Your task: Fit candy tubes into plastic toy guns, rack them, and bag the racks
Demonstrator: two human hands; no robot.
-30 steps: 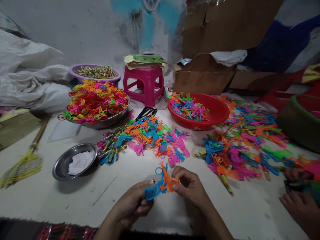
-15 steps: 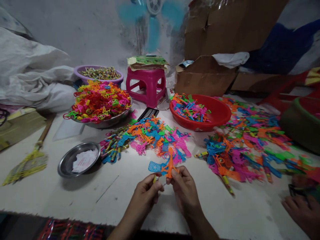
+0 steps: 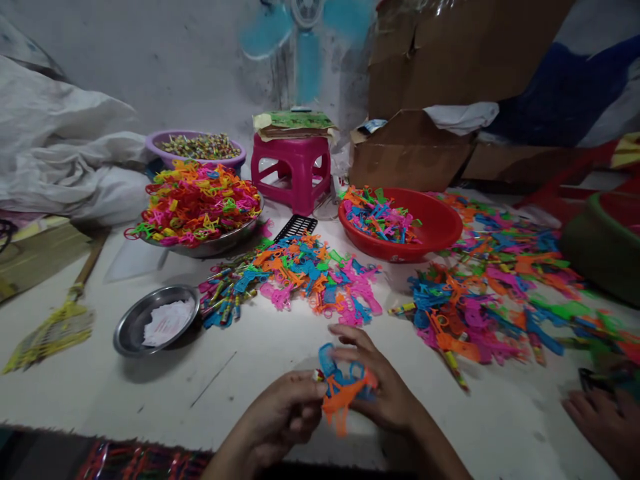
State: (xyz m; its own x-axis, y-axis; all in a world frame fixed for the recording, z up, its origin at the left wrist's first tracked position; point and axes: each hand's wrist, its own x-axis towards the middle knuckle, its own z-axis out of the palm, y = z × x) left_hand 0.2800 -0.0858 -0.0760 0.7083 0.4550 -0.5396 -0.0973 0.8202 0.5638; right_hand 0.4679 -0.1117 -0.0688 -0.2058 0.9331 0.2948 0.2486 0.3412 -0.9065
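Over the near part of the table, my left hand point(image 3: 285, 410) is closed, thumb and forefinger pinching a small red, white and yellow tip point(image 3: 318, 376). Most of that piece is hidden. Against those fingertips are a blue plastic toy gun point(image 3: 327, 360) and an orange toy gun point(image 3: 343, 398), overlapping each other. My right hand point(image 3: 383, 387) curves around the two toys from the right, its upper fingers lifted and blurred. Beyond my hands lies a pile of coloured toy guns point(image 3: 300, 270), with patterned paper-wrapped tubes point(image 3: 227, 300) at its left.
A steel bowl point(image 3: 125, 327) of white paper slips stands left, behind it a heaped basin of coloured plastic pieces point(image 3: 200, 203). A red basin point(image 3: 435, 227) holds toy guns. More toy guns point(image 3: 470, 313) spread right, near another person's hand point(image 3: 595, 407). A pink stool point(image 3: 300, 173) stands behind.
The blue and orange toys have come nearer and turned, the orange one from upright to lying across. My right hand's fingers have lifted and spread. The left hand has moved slightly down.
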